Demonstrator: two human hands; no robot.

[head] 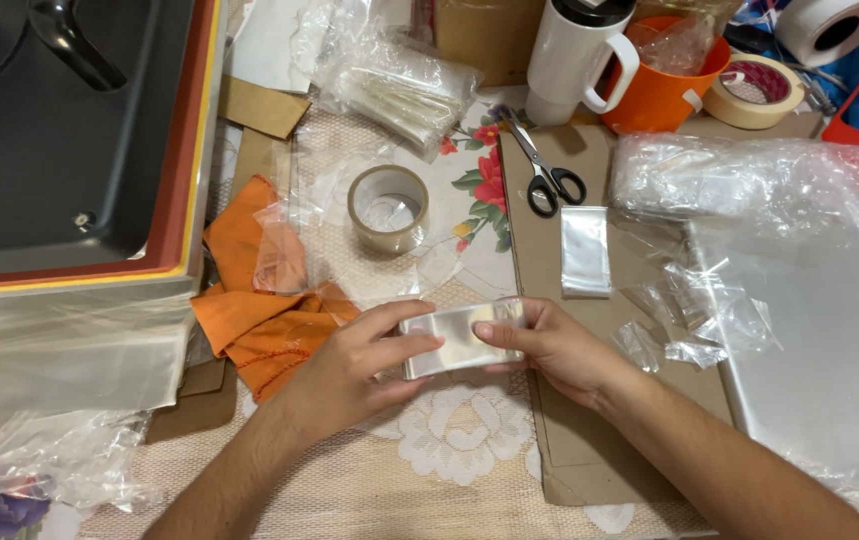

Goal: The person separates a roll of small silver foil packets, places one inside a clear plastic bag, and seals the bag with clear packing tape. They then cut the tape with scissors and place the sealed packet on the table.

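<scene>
Orange cloth is lying crumpled at nine o'clock from the hands, beside a dark tray with a red and yellow rim that is filling the ten o'clock corner. A roll of brown packing tape is standing at eleven o'clock. The left hand is pinching the left end of a small clear plastic bag, thumb on top and fingers curled beneath, so its grip is clenched on the film. That bag is hovering just above the lace-covered table, dead centre, stretched flat between both hands. The right hand is grasping the opposite end in the same pinch.

Black-handled scissors are lying at twelve o'clock, with a second flat plastic sleeve just below them on brown paper. A white mug and an orange cup are sitting farther back, and loose plastic sheeting is piling up at three o'clock.

The bag is looking featherlight, limp and slick, likely to crease or slip; holding it by the two short edges seems the surest hold.
</scene>
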